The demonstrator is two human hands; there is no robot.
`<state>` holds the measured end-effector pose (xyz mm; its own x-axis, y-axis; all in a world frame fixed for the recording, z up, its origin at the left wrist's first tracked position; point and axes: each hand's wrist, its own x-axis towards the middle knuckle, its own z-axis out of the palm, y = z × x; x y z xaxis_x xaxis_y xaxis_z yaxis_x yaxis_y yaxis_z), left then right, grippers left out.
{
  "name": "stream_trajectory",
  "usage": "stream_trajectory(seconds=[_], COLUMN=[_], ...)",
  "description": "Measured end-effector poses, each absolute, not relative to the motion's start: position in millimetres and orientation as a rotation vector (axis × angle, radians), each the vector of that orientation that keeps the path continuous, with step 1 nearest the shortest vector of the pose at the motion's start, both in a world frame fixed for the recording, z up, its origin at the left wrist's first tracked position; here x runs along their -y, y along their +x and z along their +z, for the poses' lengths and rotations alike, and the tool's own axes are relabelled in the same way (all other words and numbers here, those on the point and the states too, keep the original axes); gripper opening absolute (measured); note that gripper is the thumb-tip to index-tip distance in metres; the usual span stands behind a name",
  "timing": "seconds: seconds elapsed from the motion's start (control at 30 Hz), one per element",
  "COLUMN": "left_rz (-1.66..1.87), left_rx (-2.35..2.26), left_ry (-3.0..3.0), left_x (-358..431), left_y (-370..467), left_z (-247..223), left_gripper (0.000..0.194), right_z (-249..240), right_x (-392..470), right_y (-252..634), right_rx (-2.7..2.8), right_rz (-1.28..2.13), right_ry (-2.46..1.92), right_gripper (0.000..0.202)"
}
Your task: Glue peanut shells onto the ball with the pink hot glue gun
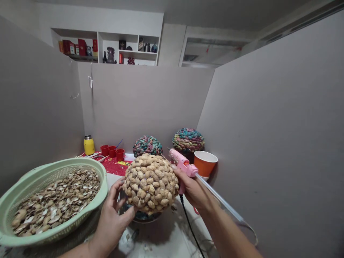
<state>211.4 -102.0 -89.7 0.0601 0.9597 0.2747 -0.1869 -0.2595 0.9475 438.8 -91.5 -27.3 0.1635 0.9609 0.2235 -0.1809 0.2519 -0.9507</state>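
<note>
A dome covered in peanut shells (150,182) sits in front of me over a dark bowl-like base (145,216), mostly hidden beneath it. My left hand (115,209) grips the dome's left side, fingertips and thumb against the shells. In my right hand (192,186) is a pink hot glue gun (182,161), held at the dome's right edge with its nozzle pointing up and left. A long clear glue stick (220,197) sticks out of the gun's back, and a black cord (188,215) hangs from its handle.
At left stands a green plastic basket (103,193) of loose shell halves (61,200). Behind are two coloured shell domes (147,145), an orange bucket (204,165), red cups (120,154) and a yellow jar (89,146). Grey partitions (145,96) enclose the table.
</note>
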Motion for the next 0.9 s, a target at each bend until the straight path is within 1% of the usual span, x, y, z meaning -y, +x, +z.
stream_trajectory(seconds=[0.13, 0.27, 0.47, 0.57, 0.7, 0.77, 0.8, 0.9], left_rz=[1.431, 1.442, 1.352, 1.251, 1.122, 1.091, 1.080, 0.927], left_rx=[-0.966, -1.090, -1.214, -1.258, -1.270, -1.220, -1.177, -1.008], left_ry=[1.404, 1.589, 1.839, 1.789, 1.787, 1.902, 1.978, 2.129], left_x=[96, 94, 97, 104, 119, 126, 129, 142], left_y=[213, 209, 193, 181, 155, 139, 132, 113], left_z=[-99, -105, -104, -107, -123, -132, -135, -136], left_gripper=[0.057, 0.055, 0.054, 0.059, 0.069, 0.065, 0.059, 0.031], right_z=[-48, -65, -74, -76, -82, -84, -85, -87], right_x=[74, 62, 57, 58, 59, 59, 58, 56], right_y=[441, 443, 440, 436, 434, 434, 435, 435], right_rx=[1.032, 0.998, 0.971, 0.965, 0.963, 0.962, 0.961, 0.958], right_rz=[1.092, 1.151, 1.191, 1.211, 1.218, 1.208, 1.199, 1.166], right_ry=[-0.992, -1.012, -1.015, -1.032, -1.073, -1.090, -1.098, -1.115], right_gripper=[0.044, 0.042, 0.034, 0.033, 0.036, 0.039, 0.040, 0.040])
